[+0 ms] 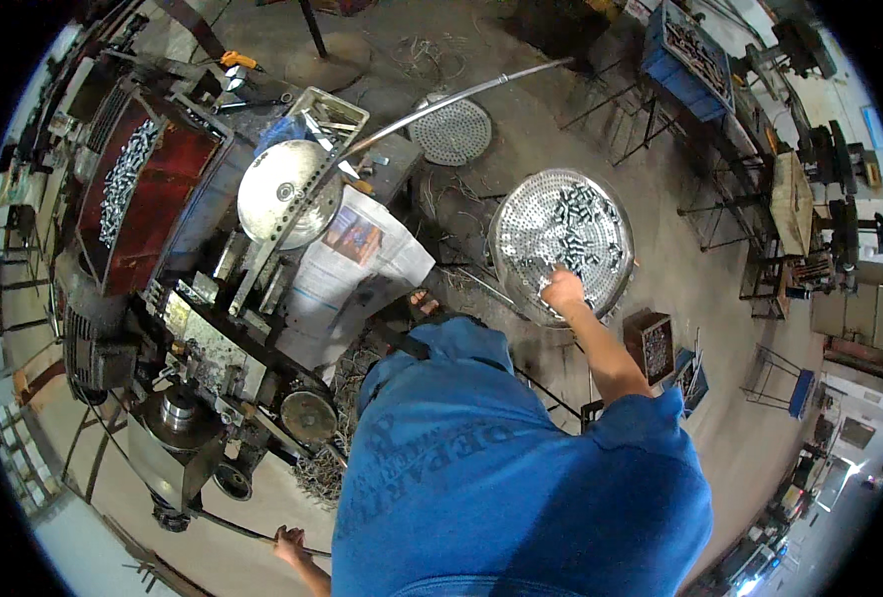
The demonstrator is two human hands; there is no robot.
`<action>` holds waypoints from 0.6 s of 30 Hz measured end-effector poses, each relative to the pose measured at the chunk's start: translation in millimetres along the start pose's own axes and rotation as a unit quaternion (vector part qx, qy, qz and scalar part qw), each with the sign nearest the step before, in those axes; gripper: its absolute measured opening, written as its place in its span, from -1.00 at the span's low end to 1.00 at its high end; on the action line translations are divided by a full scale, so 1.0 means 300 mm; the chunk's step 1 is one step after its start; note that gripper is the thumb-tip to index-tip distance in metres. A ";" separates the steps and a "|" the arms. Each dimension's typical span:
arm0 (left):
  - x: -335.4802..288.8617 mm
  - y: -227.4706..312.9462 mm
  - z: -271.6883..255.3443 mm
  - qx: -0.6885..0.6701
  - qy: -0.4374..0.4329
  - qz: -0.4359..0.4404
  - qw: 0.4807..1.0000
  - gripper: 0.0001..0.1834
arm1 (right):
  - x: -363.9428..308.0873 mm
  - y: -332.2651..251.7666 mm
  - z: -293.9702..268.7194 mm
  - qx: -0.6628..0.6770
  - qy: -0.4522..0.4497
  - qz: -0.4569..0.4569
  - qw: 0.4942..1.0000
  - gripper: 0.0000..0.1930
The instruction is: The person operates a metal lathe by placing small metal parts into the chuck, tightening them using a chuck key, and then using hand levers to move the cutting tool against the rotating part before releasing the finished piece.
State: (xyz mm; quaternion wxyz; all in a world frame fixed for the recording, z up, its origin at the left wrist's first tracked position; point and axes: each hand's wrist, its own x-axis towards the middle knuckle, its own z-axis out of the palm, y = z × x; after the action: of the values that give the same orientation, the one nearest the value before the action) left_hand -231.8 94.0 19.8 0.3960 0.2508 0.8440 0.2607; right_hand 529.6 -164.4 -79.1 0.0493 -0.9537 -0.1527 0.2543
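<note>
My right hand point(563, 289) reaches over the near part of a round perforated metal tray point(517, 225). Its fingers are closed against the small metal pieces there, and what they hold is hidden. Several short, shiny cylindrical metal pieces point(579, 224) lie scattered over the tray's middle and right side. Low on the left, my left hand point(288, 545) hangs out from my side with its fingers loosely apart, nothing visible in them. A dark bar point(232, 531) passes beside or behind that hand; contact cannot be made out.
At left stands a greasy machine with a round pale disc point(282, 194), a long metal bar point(461, 95) and a red bin point(168, 189) of metal pieces. Newspaper point(357, 269) drapes beside it. A wooden box point(651, 345) sits right of the tray; a blue crate point(688, 60) stands far right.
</note>
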 end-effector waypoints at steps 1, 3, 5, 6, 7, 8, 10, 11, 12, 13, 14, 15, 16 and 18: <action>-0.002 -0.008 0.001 0.026 0.017 -0.008 0.999 -0.82 | 0.071 0.091 0.072 -0.026 -0.002 0.009 1.000 -0.59; -0.009 -0.010 0.004 0.036 0.032 -0.007 0.999 -0.81 | 0.137 0.184 0.179 -0.042 0.012 0.027 0.999 -0.66; -0.032 -0.034 0.000 0.040 0.038 -0.009 0.998 -0.80 | 0.195 0.263 0.249 -0.056 0.006 -0.069 0.996 -0.73; -0.036 -0.047 -0.010 0.041 0.036 -0.008 0.998 -0.80 | 0.218 0.278 0.269 -0.062 0.003 -0.119 0.991 -0.76; -0.010 -0.025 -0.004 0.039 0.033 0.011 0.999 -0.79 | 0.158 0.140 0.180 -0.095 -0.004 -0.089 0.992 -0.75; -0.021 -0.030 0.001 0.035 0.035 0.023 0.999 -0.79 | 0.168 0.153 0.193 -0.097 -0.016 -0.054 0.994 -0.75; -0.036 -0.047 0.005 0.019 0.049 0.046 0.998 -0.79 | 0.227 0.163 0.244 -0.102 -0.039 0.003 0.994 -0.74; 0.011 -0.063 -0.047 0.065 0.031 0.052 0.996 -0.80 | 0.220 0.118 0.212 -0.140 -0.051 -0.014 0.989 -0.74; 0.055 -0.102 -0.122 0.107 0.018 0.056 0.993 -0.80 | 0.167 0.041 0.134 -0.097 -0.032 0.010 0.995 -0.75; 0.045 -0.121 -0.116 0.036 0.005 0.061 0.997 -0.78 | 0.151 0.047 0.111 -0.092 -0.031 -0.040 0.994 -0.75; 0.016 -0.113 -0.102 -0.037 -0.001 0.061 0.997 -0.74 | 0.224 0.174 0.188 -0.235 -0.066 -0.251 0.937 -0.75; -0.013 -0.060 -0.060 0.062 0.010 0.093 0.994 -0.72 | 0.195 0.115 0.155 -0.098 0.007 -0.097 0.991 -0.75; -0.047 0.021 -0.042 0.162 0.023 0.120 0.979 -0.68 | 0.169 0.058 0.102 -0.050 -0.022 -0.105 0.993 -0.78; -0.262 0.144 0.010 0.540 0.106 0.318 0.772 -0.60 | 0.084 -0.093 -0.021 0.018 0.064 -0.277 0.959 -0.76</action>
State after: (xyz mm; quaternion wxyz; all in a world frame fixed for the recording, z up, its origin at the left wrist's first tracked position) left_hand -176.1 77.0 87.9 -0.0021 0.6482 0.7546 -0.1018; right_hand 546.1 -130.0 -80.6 0.1444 -0.8872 -0.4030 0.1719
